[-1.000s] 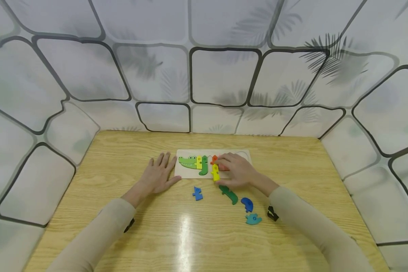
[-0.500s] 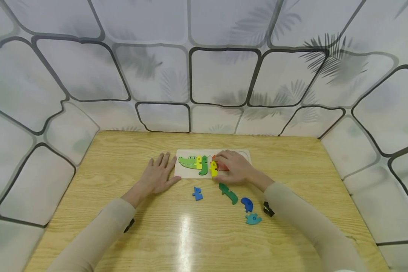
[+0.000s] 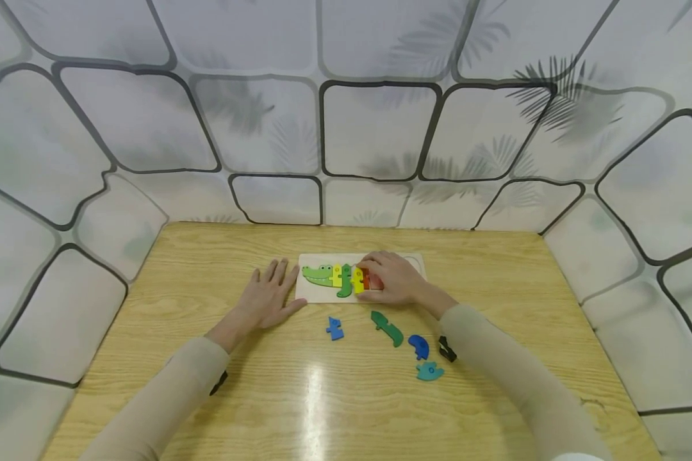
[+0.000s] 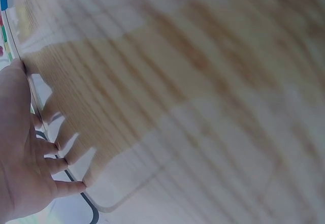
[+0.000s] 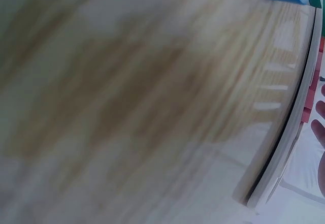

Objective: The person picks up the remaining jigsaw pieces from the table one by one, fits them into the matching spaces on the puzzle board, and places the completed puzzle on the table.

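Note:
A pale wooden puzzle board (image 3: 324,297) lies near the middle of the table. On its left sit a green crocodile-head piece (image 3: 320,275), a yellow strip piece (image 3: 337,276) and a green leg piece (image 3: 345,285). My right hand (image 3: 396,278) pinches a yellow puzzle piece (image 3: 358,280) just right of the green leg piece; whether it lies flat cannot be told. Red pieces (image 3: 373,282) on the board are partly covered by that hand. Fingers spread, my left hand (image 3: 265,298) rests on the table with its thumb and fingertips at the board's left edge.
Loose on the table in front of the board are a blue piece (image 3: 334,328), a long green piece (image 3: 387,328), a dark blue piece (image 3: 419,346) and a teal piece (image 3: 430,371). A patterned wall (image 3: 277,198) surrounds the table's back and sides.
My right hand has moved slightly left and away from me, bringing the yellow piece from the board's front edge up beside the green leg piece. The left hand has stayed put.

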Demonstrator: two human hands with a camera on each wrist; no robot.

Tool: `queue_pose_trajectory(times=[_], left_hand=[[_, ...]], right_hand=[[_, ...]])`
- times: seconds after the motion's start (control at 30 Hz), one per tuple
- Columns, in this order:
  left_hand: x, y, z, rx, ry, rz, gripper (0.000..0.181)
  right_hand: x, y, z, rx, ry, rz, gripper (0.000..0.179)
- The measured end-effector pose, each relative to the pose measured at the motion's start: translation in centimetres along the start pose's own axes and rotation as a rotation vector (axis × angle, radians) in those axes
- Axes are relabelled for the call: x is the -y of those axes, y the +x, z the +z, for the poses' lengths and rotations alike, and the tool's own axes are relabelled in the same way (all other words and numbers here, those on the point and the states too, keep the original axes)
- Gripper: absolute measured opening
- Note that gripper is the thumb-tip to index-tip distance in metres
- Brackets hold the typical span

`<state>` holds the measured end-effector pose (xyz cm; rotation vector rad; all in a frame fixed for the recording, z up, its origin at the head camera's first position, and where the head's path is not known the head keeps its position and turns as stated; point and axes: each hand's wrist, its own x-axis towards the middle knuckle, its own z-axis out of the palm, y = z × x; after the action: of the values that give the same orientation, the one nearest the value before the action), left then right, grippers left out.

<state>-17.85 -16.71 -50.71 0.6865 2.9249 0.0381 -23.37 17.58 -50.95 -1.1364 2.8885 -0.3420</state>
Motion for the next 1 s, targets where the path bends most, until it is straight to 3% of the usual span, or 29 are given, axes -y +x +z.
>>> queue_pose_trajectory(times=[0.37, 1.0], left_hand=[[-0.08, -0.17, -0.16, -0.002, 0.006, 0.000, 0.087], [-0.04, -0.10, 0.08, -0.011, 0.004, 0.004, 0.088]], right_hand=[[-0.35, 0.63, 0.39, -0.023, -0.005, 0.000, 0.071], [-0.44, 1.00, 0.37, 0.014, 0.005, 0.031, 0.074]])
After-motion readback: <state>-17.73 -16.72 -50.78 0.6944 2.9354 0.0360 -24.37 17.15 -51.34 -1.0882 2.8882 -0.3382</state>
